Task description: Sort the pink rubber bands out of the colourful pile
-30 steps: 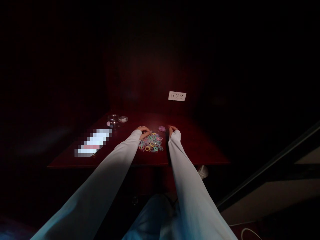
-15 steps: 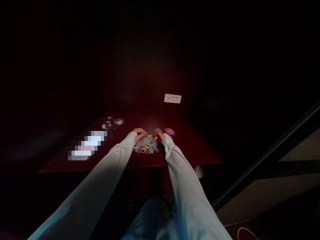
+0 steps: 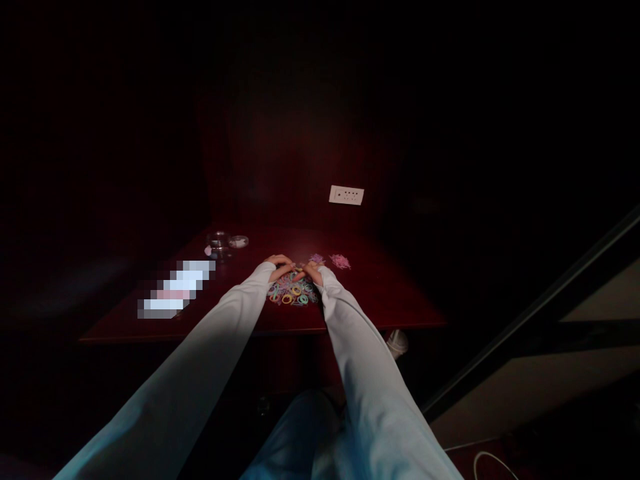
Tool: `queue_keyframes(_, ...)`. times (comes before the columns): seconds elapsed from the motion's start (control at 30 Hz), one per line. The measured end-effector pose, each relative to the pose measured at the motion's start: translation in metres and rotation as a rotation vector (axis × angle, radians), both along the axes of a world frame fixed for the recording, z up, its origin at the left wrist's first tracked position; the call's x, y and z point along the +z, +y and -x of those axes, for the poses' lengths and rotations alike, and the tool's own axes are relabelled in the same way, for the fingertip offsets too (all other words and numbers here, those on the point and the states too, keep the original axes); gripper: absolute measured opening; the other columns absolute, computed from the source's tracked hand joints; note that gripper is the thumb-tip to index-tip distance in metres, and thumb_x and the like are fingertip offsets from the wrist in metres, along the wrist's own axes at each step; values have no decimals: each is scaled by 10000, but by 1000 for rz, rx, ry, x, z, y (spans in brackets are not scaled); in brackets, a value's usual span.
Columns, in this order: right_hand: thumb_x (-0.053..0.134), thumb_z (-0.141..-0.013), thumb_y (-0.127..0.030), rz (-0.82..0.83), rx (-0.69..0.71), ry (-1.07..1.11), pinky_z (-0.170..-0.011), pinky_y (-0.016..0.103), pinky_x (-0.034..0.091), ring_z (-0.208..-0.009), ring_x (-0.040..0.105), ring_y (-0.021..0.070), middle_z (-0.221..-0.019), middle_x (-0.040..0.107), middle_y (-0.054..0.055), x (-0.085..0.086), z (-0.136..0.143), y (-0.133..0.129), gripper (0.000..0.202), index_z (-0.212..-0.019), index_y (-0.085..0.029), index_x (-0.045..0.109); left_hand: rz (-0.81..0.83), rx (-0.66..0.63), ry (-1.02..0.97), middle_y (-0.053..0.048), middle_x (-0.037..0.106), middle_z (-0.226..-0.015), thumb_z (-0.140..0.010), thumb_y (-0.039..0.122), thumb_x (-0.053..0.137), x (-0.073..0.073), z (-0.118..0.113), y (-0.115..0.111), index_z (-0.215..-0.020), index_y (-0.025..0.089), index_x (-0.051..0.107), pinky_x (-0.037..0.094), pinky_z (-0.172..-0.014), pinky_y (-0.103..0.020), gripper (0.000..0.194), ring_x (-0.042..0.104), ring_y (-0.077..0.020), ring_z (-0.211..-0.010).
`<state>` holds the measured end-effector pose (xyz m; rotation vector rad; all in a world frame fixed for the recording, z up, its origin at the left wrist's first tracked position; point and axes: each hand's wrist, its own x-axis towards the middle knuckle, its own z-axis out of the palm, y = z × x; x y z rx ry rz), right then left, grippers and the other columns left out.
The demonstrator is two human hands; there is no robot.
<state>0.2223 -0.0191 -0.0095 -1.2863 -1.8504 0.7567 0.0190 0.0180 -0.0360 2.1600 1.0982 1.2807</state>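
On the dark red table lies a loose heap of small coloured hair ties (image 3: 294,295), with yellow, green, pink and purple rings in it. My left hand (image 3: 281,263) is over the heap's far left edge, its fingers bent together in a pinch. Opposite it, my right hand (image 3: 312,272) has its fingers closed and reaches over the far right part of the heap, fingertips close to those of my left. What the fingertips hold is too small to make out. Just behind my right hand is a small purple pile (image 3: 317,258), and to its right a pink pile (image 3: 341,261).
A clear jar (image 3: 218,245) stands at the back left, with a round clear lid (image 3: 239,241) beside it. A blurred-out bright object (image 3: 185,287) lies on the left of the table (image 3: 390,307). A white wall socket (image 3: 347,195) is behind.
My right hand has moved left, from the heap's right side toward my left hand, so the fingertips are now close together. My left hand has stayed nearly in place.
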Motion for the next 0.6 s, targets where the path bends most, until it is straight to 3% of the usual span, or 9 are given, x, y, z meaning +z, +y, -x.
queue_keyframes(0.13, 600, -949, -472, 46, -56, -108, -930, 276, 405, -798, 495, 146, -777, 597, -3, 1, 0, 3, 373, -746, -270, 838, 36, 26, 7, -48, 777, -873, -810, 440, 668, 4, 0, -6, -769, 226, 766, 525, -894, -396, 239, 686, -262, -887)
queue_keyframes(0.33, 484, -1017, -405, 44, 15, -158, -989, 309, 396, -878, 522, 166, -825, 622, 27, 3, 0, 3, 436, -860, -248, 860, 132, 33, -42, -19, 707, -770, -800, 511, 695, 4, 0, -9, -807, 202, 746, 521, -779, -321, 313, 655, -224, -811)
queue_keyframes(0.6, 631, -960, -388, 25, 16, -233, -956, 319, 390, -986, 534, 205, -883, 649, 36, 2, 1, -1, 263, -926, -259, 858, 136, 19, -71, -9, 676, -721, -796, 554, 675, 4, -1, -10, -819, 202, 735, 512, -715, -304, 358, 615, -202, -745)
